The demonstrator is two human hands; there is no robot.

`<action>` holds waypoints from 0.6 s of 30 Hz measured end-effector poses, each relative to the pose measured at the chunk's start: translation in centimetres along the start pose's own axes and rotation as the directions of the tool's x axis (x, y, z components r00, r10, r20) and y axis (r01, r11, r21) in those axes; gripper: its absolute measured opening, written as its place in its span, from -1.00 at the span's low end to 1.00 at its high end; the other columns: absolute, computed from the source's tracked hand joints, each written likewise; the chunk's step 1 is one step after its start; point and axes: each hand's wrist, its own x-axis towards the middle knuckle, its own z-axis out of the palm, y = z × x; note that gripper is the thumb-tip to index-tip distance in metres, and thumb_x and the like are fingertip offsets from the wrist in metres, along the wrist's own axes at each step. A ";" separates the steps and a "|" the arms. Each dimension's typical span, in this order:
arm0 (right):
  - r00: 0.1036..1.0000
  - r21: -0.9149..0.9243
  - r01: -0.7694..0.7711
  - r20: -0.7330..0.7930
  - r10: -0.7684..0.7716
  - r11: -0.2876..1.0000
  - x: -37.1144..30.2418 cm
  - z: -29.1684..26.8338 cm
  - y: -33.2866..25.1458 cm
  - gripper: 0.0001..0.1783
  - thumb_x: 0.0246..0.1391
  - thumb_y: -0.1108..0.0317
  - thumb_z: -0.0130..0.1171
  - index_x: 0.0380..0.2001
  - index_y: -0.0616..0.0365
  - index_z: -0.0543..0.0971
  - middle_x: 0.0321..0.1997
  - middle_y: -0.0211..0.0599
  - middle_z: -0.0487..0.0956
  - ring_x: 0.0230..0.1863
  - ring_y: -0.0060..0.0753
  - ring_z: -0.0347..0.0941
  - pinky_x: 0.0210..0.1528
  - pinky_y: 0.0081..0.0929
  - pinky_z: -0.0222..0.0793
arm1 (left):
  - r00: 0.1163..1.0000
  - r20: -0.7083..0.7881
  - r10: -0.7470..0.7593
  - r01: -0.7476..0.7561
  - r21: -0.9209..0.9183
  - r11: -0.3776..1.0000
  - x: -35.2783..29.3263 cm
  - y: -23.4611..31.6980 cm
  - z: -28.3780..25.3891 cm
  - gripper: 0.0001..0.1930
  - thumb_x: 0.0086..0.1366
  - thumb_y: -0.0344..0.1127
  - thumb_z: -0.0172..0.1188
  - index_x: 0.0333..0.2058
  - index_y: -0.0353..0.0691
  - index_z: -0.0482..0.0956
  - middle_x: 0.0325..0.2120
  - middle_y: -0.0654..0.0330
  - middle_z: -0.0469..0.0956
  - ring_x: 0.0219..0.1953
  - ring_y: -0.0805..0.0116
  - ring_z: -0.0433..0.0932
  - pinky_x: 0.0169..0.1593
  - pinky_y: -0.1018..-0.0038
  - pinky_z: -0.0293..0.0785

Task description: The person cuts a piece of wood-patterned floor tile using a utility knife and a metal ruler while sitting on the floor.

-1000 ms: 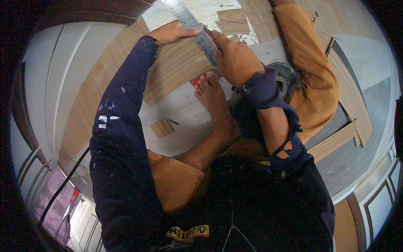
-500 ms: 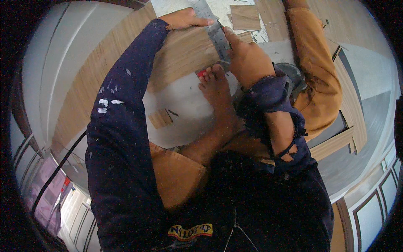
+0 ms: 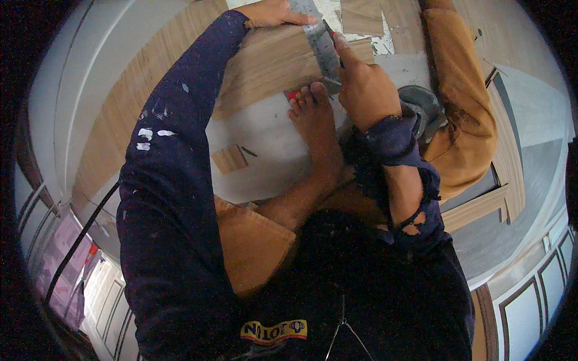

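Note:
A metal ruler (image 3: pixel 323 45) lies across a wood-look plank (image 3: pixel 265 72) at the top of the head view. My left hand (image 3: pixel 274 13) holds it down from the left, thumb stretched over the ruler; its other fingers are partly cut off by the picture's top edge. My right hand (image 3: pixel 368 93) is closed around a utility knife, index finger pointing along it. The knife's dark blade (image 3: pixel 327 26) is beside the ruler's right edge; most of the handle is hidden in my palm. My bare foot (image 3: pixel 313 111) is at the plank's near edge, with something red by the toes.
Wood-look offcuts (image 3: pixel 361 17) lie beyond my right hand on a white, scrap-strewn surface. A small offcut (image 3: pixel 229 159) and a dark sliver are on the pale floor left of my foot. Plank pieces (image 3: pixel 512 144) lie at right, past my bent leg in brown trousers (image 3: pixel 463 102).
The scene has shifted slightly right and up in the picture. My hands keep the same grips on the ruler and the knife, with little visible movement relative to the plank.

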 end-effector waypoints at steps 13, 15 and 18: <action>0.995 -0.027 0.029 -0.090 -0.031 0.999 -0.7 2.4 1.4 -0.17 0.13 0.47 0.10 0.46 -0.27 0.14 -0.34 0.11 0.65 -0.35 0.24 0.59 -0.33 0.06 0.50 | 0.984 0.070 0.166 -0.155 -0.140 0.978 0.5 -0.4 0.2 -0.47 0.44 0.02 0.12 0.18 -0.27 0.51 0.13 0.12 0.56 0.16 0.28 0.45 0.28 0.41 0.30; 0.993 -0.021 0.046 -0.107 -0.048 0.999 -0.8 2.9 1.6 -0.16 0.13 0.47 0.10 0.46 -0.28 0.13 -0.34 0.09 0.65 -0.36 0.23 0.59 -0.34 0.06 0.50 | 0.980 0.127 0.155 -0.138 -0.134 0.981 0.3 -0.6 -0.1 -0.48 0.45 0.00 0.10 0.17 -0.28 0.52 0.12 0.11 0.56 0.15 0.27 0.45 0.26 0.41 0.31; 0.990 -0.024 0.062 -0.122 -0.064 0.998 -0.8 3.1 1.6 -0.15 0.13 0.48 0.09 0.47 -0.30 0.12 -0.35 0.06 0.65 -0.37 0.22 0.59 -0.35 0.05 0.50 | 0.963 0.130 0.236 -0.210 -0.189 0.959 0.5 -0.8 0.2 -0.48 0.46 0.02 0.10 0.17 -0.28 0.52 0.10 0.11 0.57 0.13 0.28 0.46 0.25 0.40 0.32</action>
